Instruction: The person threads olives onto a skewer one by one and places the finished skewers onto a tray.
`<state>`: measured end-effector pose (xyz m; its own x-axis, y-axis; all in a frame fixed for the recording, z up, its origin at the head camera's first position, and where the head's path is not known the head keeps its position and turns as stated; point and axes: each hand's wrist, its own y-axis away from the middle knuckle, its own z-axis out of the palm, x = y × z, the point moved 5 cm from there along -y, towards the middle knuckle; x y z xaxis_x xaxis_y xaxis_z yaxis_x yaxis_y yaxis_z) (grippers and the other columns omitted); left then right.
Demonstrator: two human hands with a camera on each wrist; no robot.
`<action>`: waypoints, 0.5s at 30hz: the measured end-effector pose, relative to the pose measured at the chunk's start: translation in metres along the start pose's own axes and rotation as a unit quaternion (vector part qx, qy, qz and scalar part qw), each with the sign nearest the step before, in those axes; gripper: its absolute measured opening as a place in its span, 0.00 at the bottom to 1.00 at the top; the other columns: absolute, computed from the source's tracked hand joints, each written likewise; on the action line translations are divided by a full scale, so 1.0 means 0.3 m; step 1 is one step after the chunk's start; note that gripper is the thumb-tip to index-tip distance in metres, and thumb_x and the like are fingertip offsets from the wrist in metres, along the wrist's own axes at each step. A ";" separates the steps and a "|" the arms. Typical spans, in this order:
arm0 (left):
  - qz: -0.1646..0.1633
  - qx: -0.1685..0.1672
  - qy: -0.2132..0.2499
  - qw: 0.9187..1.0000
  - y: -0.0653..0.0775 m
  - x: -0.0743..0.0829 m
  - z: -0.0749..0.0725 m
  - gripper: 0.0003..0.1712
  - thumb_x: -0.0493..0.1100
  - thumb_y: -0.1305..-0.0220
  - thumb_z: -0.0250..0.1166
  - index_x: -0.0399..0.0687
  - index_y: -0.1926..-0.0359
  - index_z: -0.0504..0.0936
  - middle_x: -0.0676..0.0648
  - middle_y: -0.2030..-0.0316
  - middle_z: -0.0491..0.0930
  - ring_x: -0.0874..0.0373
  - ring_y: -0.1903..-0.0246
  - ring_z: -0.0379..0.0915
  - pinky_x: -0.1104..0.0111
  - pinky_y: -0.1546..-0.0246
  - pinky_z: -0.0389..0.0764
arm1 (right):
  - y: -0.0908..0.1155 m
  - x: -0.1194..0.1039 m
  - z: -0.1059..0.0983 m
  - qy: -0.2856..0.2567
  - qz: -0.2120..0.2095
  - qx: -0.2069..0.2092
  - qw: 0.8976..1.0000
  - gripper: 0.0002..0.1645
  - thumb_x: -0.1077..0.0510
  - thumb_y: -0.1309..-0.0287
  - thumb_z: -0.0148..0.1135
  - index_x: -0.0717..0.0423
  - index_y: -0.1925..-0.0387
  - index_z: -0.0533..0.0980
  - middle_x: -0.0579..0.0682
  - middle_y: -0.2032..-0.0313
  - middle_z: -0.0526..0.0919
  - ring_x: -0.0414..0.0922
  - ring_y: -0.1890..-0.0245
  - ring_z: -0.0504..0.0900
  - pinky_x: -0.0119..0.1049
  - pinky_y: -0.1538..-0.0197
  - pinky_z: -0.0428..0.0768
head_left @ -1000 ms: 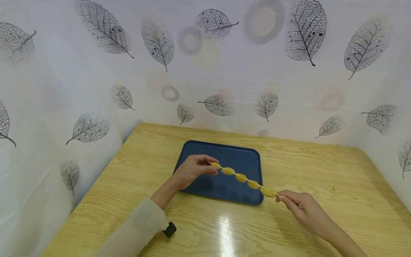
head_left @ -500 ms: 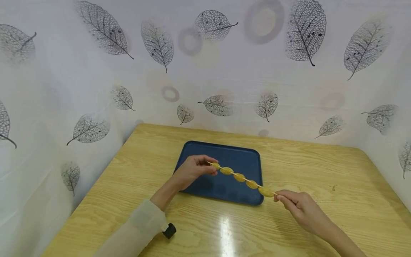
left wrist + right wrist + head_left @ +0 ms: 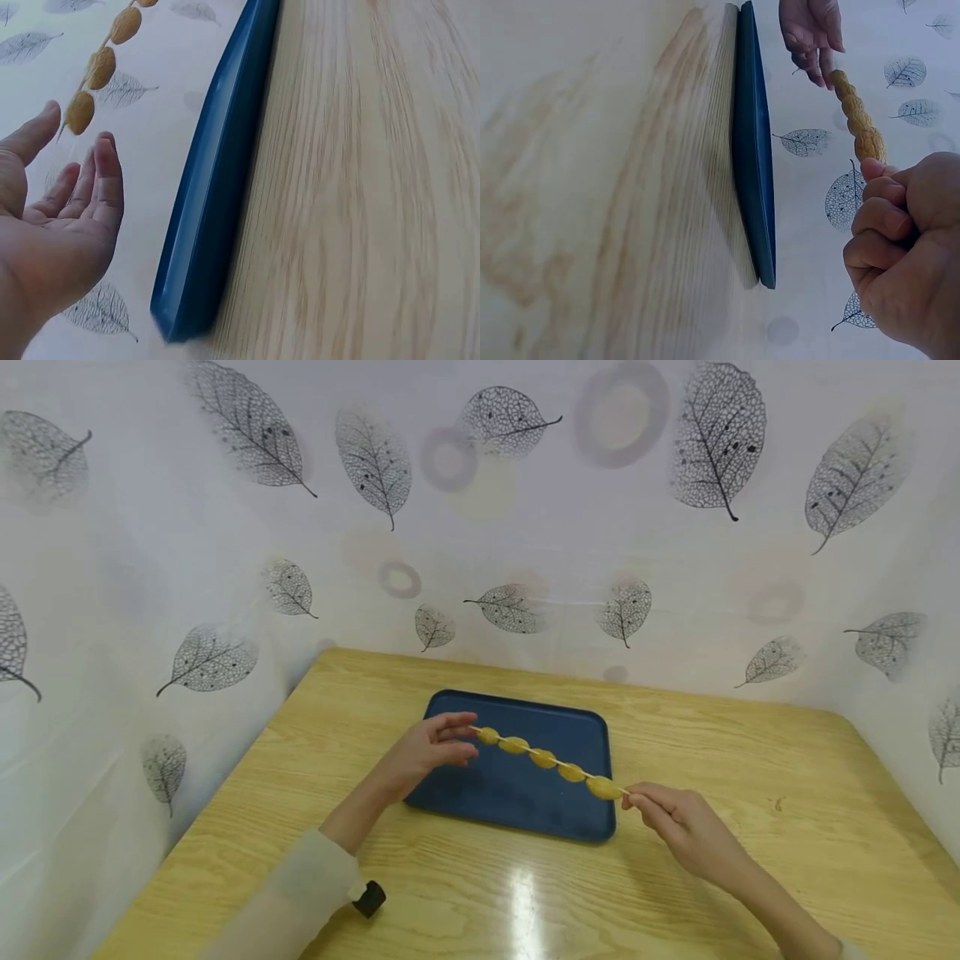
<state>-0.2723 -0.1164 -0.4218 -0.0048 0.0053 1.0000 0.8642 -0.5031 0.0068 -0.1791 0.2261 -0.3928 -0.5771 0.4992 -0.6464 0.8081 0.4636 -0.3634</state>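
My right hand point(image 3: 690, 835) pinches the bare near end of a thin wooden skewer point(image 3: 558, 763) threaded with several oval, golden-yellow food pieces. The skewer slants up to the left above a dark blue tray point(image 3: 517, 806). In the right wrist view the fingers of the right hand point(image 3: 907, 232) are curled round the stick end, just below the largest piece. My left hand point(image 3: 420, 758) is at the far tip, thumb and fingers parted. The left wrist view shows that tip between the spread thumb and fingers of the left hand point(image 3: 64, 232), with a gap on both sides.
The tray lies flat on a light wood-grain table point(image 3: 750, 777). A white curtain point(image 3: 525, 543) printed with grey leaves hangs behind the table and along its sides. A small black object point(image 3: 369, 899) hangs at the left sleeve cuff.
My left hand has let go of the skewer's tip and drawn slightly left, its fingers spreading. The right hand has moved a little left and up with the skewer.
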 end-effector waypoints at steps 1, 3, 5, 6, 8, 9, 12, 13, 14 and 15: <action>0.001 0.007 -0.004 1.000 0.011 0.001 -0.018 0.35 0.39 0.24 0.62 0.33 0.23 0.61 0.35 0.32 0.71 0.50 0.43 0.79 0.62 0.45 0.83 | -0.007 0.003 0.001 0.000 0.002 0.002 1.000 0.12 0.73 0.28 0.55 0.61 0.58 0.84 0.32 0.81 0.67 0.26 0.84 0.58 0.28 0.81 0.67; 0.005 0.023 -0.009 1.000 0.036 0.011 -0.053 0.34 0.39 0.23 0.61 0.35 0.23 0.61 0.33 0.31 0.69 0.47 0.41 0.77 0.62 0.45 0.83 | -0.021 0.007 0.002 0.006 0.004 0.006 1.000 0.12 0.73 0.29 0.56 0.61 0.58 0.84 0.33 0.81 0.69 0.27 0.83 0.59 0.28 0.81 0.67; 0.009 0.042 -0.021 0.999 0.060 0.023 -0.088 0.33 0.40 0.22 0.60 0.36 0.23 0.61 0.32 0.31 0.69 0.45 0.39 0.75 0.63 0.45 0.82 | -0.036 0.012 0.005 0.011 0.005 0.008 1.000 0.11 0.73 0.29 0.57 0.62 0.58 0.84 0.35 0.79 0.72 0.27 0.83 0.59 0.29 0.81 0.68; 0.009 0.052 -0.029 0.998 0.072 0.031 -0.103 0.34 0.41 0.22 0.61 0.36 0.23 0.61 0.32 0.30 0.68 0.44 0.37 0.74 0.63 0.44 0.82 | -0.044 0.015 0.007 0.015 0.008 0.007 1.000 0.11 0.72 0.29 0.57 0.62 0.58 0.84 0.35 0.80 0.72 0.27 0.83 0.59 0.29 0.81 0.68; 0.010 0.068 -0.048 0.996 0.092 0.044 -0.131 0.35 0.43 0.22 0.61 0.37 0.23 0.61 0.32 0.30 0.68 0.43 0.35 0.71 0.61 0.40 0.80 | -0.061 0.018 0.012 0.027 0.005 0.002 1.000 0.10 0.71 0.29 0.58 0.61 0.59 0.85 0.36 0.79 0.72 0.27 0.83 0.58 0.29 0.81 0.67; 0.009 0.076 -0.065 0.995 0.101 0.050 -0.144 0.35 0.44 0.23 0.62 0.38 0.22 0.61 0.33 0.29 0.67 0.43 0.34 0.71 0.60 0.39 0.79 | -0.070 0.019 0.015 0.033 0.003 -0.001 0.999 0.10 0.71 0.29 0.58 0.60 0.59 0.85 0.35 0.78 0.74 0.27 0.82 0.59 0.29 0.80 0.67; 0.012 0.093 -0.115 0.989 0.121 0.066 -0.169 0.37 0.47 0.24 0.63 0.40 0.21 0.61 0.35 0.28 0.67 0.42 0.33 0.69 0.52 0.35 0.75 | -0.093 0.024 0.019 0.043 0.003 -0.010 0.999 0.11 0.69 0.27 0.57 0.59 0.60 0.84 0.38 0.79 0.74 0.28 0.81 0.59 0.29 0.79 0.67; 0.015 0.096 -0.131 0.987 0.126 0.069 -0.176 0.38 0.47 0.24 0.64 0.41 0.21 0.61 0.36 0.28 0.66 0.42 0.32 0.68 0.50 0.34 0.73 | -0.100 0.026 0.021 0.046 0.003 -0.012 0.999 0.11 0.69 0.27 0.57 0.58 0.60 0.84 0.39 0.79 0.75 0.28 0.81 0.59 0.29 0.79 0.67; 0.019 0.098 -0.149 0.984 0.130 0.070 -0.181 0.38 0.47 0.24 0.64 0.42 0.21 0.61 0.36 0.27 0.65 0.41 0.31 0.67 0.49 0.33 0.72 | -0.106 0.027 0.022 0.047 0.004 -0.013 0.999 0.11 0.69 0.26 0.57 0.59 0.60 0.84 0.41 0.77 0.78 0.28 0.80 0.60 0.29 0.78 0.67; 0.022 0.100 -0.166 0.981 0.134 0.068 -0.186 0.39 0.47 0.24 0.65 0.42 0.21 0.60 0.37 0.26 0.65 0.41 0.31 0.66 0.47 0.33 0.72 | -0.112 0.029 0.024 0.049 0.003 -0.014 0.999 0.11 0.69 0.26 0.56 0.59 0.59 0.85 0.42 0.75 0.81 0.29 0.80 0.61 0.29 0.77 0.68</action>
<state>-0.2659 -0.1847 -0.4010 0.1705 0.2858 0.9430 0.9413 -0.3302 -0.0701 -0.2103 0.2097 -0.3911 -0.5826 0.5700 -0.5794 0.8083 0.4809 -0.3398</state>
